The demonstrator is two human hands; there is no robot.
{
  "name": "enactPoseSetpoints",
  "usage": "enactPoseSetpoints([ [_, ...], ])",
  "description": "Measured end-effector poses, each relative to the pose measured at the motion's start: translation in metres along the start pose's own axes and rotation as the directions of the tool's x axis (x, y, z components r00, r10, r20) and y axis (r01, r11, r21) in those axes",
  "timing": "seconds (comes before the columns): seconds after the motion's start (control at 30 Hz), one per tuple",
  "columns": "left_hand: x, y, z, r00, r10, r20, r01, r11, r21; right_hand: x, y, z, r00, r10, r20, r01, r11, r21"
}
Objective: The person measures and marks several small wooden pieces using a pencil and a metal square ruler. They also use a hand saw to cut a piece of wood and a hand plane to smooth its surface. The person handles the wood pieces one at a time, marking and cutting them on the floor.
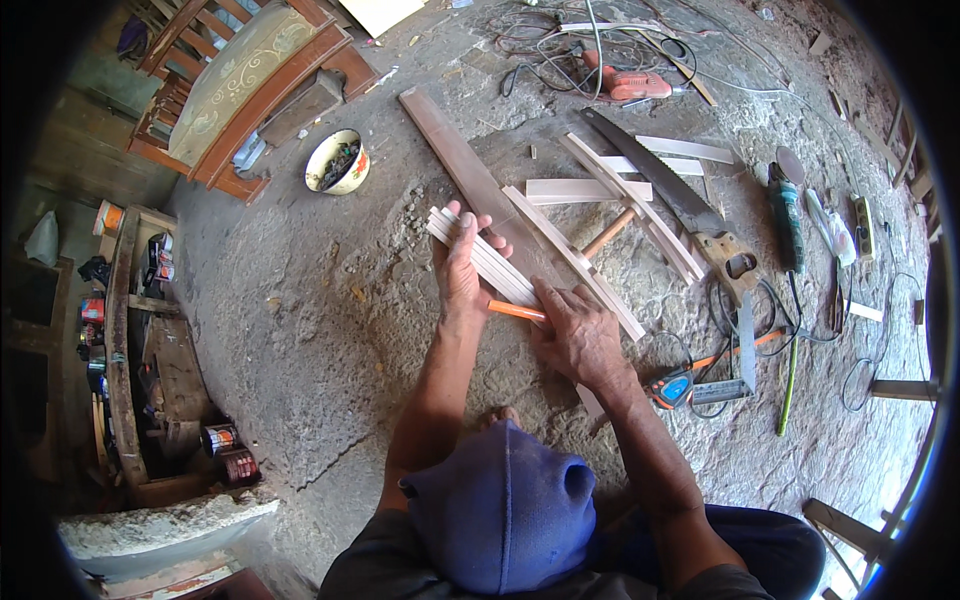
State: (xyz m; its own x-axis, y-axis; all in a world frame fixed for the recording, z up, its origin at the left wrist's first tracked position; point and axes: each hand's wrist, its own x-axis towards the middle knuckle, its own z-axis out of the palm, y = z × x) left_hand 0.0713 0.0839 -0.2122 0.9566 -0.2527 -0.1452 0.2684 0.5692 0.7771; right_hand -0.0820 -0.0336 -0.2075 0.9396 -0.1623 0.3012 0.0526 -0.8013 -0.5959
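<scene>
My left hand point(464, 258) is wrapped round a small bundle of thin pale wooden strips point(488, 262), with the thumb laid on top. The strips slant down to the right, where my right hand point(580, 335) is closed at their lower end. An orange pencil point(517, 311) sticks out to the left from the fingers of my right hand. Beneath the strips lies a long brown board point(445, 135). Just right of the hands rests a wooden frame piece of two long pale strips point(575, 262) joined by a short brown crossbar point(608, 233).
Right of the frame lie a handsaw point(735, 262), a try square point(735, 375), a tape measure point(672, 388) and a green angle grinder point(787, 215). A red power drill point(630, 83) lies among tangled cords. An enamel bowl point(337, 162) and carved wooden furniture point(250, 95) stand at the far left.
</scene>
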Motion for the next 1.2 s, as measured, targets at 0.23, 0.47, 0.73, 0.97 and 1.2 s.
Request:
enactPoseSetpoints([
  [0.23,-0.003,0.007,0.008,0.996,0.069,-0.058,-0.064,0.994,0.086,0.001,-0.002,-0.006,0.993,0.059,0.099,-0.066,0.995,0.072],
  [0.47,0.015,0.005,0.004,0.942,0.049,-0.332,0.016,0.982,0.19,0.0,0.026,-0.009,0.935,0.163,0.316,-0.265,0.912,0.313],
  [0.73,0.008,0.001,-0.003,0.994,0.066,-0.088,-0.051,0.985,0.164,-0.01,0.038,0.0,0.852,0.284,0.44,-0.523,0.421,0.741],
  [0.97,0.02,-0.007,-0.018,0.99,0.132,-0.044,-0.122,0.976,0.182,-0.019,0.056,0.008,0.867,0.2,0.456,-0.498,0.314,0.809],
  [1.2,0.025,-0.002,-0.03,0.967,0.136,-0.217,-0.124,0.99,0.068,-0.023,0.073,0.012,0.791,0.356,0.497,-0.506,-0.076,0.859],
])
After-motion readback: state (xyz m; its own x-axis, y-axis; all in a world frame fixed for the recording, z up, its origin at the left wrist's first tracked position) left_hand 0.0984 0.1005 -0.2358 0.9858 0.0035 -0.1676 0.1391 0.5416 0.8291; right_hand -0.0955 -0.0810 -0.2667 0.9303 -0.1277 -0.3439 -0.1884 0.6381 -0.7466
